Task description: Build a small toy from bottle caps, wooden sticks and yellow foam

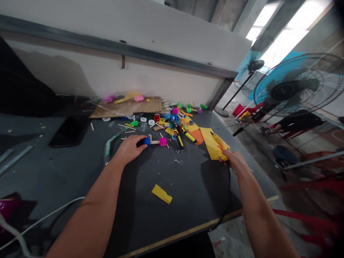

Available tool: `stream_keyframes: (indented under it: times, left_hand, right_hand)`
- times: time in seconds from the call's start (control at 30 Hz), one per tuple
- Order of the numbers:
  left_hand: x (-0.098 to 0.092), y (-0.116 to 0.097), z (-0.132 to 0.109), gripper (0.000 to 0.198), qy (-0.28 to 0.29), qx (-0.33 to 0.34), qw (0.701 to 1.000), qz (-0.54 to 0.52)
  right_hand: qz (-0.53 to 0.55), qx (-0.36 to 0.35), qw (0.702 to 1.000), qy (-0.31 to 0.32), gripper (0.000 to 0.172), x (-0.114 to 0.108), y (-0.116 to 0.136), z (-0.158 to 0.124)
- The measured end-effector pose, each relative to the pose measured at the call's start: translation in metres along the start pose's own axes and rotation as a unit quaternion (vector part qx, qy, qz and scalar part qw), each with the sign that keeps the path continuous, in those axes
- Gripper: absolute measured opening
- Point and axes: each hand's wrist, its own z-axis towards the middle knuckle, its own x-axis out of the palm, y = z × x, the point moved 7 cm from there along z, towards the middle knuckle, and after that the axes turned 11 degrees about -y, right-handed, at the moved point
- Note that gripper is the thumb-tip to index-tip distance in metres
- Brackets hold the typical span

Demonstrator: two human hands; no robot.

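My left hand (130, 148) grips the dark end of a blue bottle cap (146, 141) on the dark tabletop (185, 186). A wooden stick (155, 142) runs from that cap to a pink cap (162, 142). My right hand (234, 161) is shut on a yellow corded tool (220, 147), perhaps a hot glue gun, and its black cord (229, 193) drops over the table edge. The tool rests on a yellow card sheet (210, 143). A small yellow card scrap (161, 194) lies between my arms.
A heap of caps, sticks and markers (174, 123) lies beyond my hands, next to a cardboard sheet (126, 107). A dark tablet or phone (69, 130) lies at left. A white cable (40, 218) crosses the lower left. To the right stand a standing fan (295, 86) and a seated person's legs (295, 122).
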Motion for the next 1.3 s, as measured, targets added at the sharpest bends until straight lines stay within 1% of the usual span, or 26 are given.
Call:
stream_keyframes:
  times: [0.03, 0.07, 0.1, 0.13, 0.2, 0.3, 0.4, 0.47, 0.53, 0.57, 0.67, 0.73, 0.8, 0.9, 0.97, 1.03, 1.13, 1.2, 1.3]
  left_hand:
    - [0.000, 0.001, 0.000, 0.038, 0.001, 0.000, 1.000, -0.002]
    - [0.001, 0.002, 0.000, 0.037, 0.002, 0.001, 1.000, -0.004]
    - [0.001, 0.003, 0.000, 0.037, 0.003, 0.001, 1.000, -0.006]
    - [0.001, 0.004, 0.001, 0.037, 0.004, 0.001, 1.000, -0.008]
    - [0.003, 0.006, 0.001, 0.037, 0.006, 0.000, 1.000, -0.010]
    - [0.005, 0.009, 0.000, 0.038, 0.009, -0.003, 1.000, -0.010]
    - [0.004, 0.010, 0.000, 0.038, 0.003, -0.004, 1.000, -0.015]
    - [0.003, 0.007, -0.001, 0.036, -0.004, 0.005, 1.000, -0.030]
    - [0.001, 0.005, -0.002, 0.035, -0.007, 0.013, 0.999, -0.043]
    - [0.001, 0.004, -0.002, 0.035, -0.006, 0.013, 0.999, -0.044]
    - [0.002, 0.005, -0.003, 0.035, -0.001, 0.001, 0.999, -0.035]
    - [0.002, 0.005, -0.003, 0.035, -0.001, 0.002, 0.999, -0.033]
    - [0.003, 0.006, -0.003, 0.035, -0.004, 0.009, 0.999, -0.037]
    - [0.003, 0.006, -0.003, 0.034, -0.013, 0.017, 0.998, -0.051]
    - [0.002, 0.005, -0.003, 0.033, -0.016, 0.022, 0.998, -0.055]
    - [0.001, 0.005, -0.003, 0.034, -0.012, 0.019, 0.999, -0.049]
    - [0.002, 0.005, -0.002, 0.036, 0.001, 0.006, 1.000, -0.029]
    - [0.002, 0.005, -0.002, 0.037, 0.006, 0.000, 1.000, -0.020]
    - [0.003, 0.005, -0.001, 0.038, 0.007, -0.001, 1.000, -0.019]
  right_hand:
    - [0.089, 0.027, 0.995, 0.034, 0.009, 0.003, 0.000, -0.008]
    - [0.175, 0.056, 0.981, 0.067, 0.007, 0.006, 0.003, -0.019]
    - [0.243, 0.073, 0.963, 0.096, 0.010, 0.008, 0.008, -0.030]
    - [0.288, 0.071, 0.947, 0.122, 0.013, 0.011, 0.017, -0.041]
    - [0.348, 0.047, 0.918, 0.186, 0.019, 0.022, 0.040, -0.063]
    - [0.399, 0.038, 0.869, 0.291, 0.028, 0.052, 0.076, -0.092]
    - [0.417, 0.056, 0.818, 0.393, 0.037, 0.095, 0.105, -0.114]
    - [0.406, 0.061, 0.797, 0.444, 0.038, 0.123, 0.121, -0.126]
    - [0.395, 0.044, 0.785, 0.475, 0.038, 0.144, 0.134, -0.135]
    - [0.397, 0.032, 0.781, 0.481, 0.038, 0.152, 0.140, -0.139]
    - [0.416, -0.010, 0.772, 0.480, 0.041, 0.163, 0.151, -0.147]
    - [0.419, -0.038, 0.772, 0.477, 0.043, 0.165, 0.154, -0.152]
    - [0.415, -0.048, 0.773, 0.477, 0.043, 0.165, 0.154, -0.156]
    - [0.418, -0.021, 0.770, 0.481, 0.039, 0.162, 0.148, -0.156]
    - [0.423, -0.011, 0.774, 0.471, 0.034, 0.157, 0.146, -0.152]
    - [0.414, -0.028, 0.795, 0.443, 0.032, 0.149, 0.144, -0.145]
    - [0.357, -0.078, 0.846, 0.390, 0.029, 0.141, 0.142, -0.136]
    - [0.300, -0.103, 0.877, 0.361, 0.029, 0.141, 0.139, -0.134]
    - [0.206, -0.129, 0.916, 0.318, 0.030, 0.149, 0.131, -0.135]
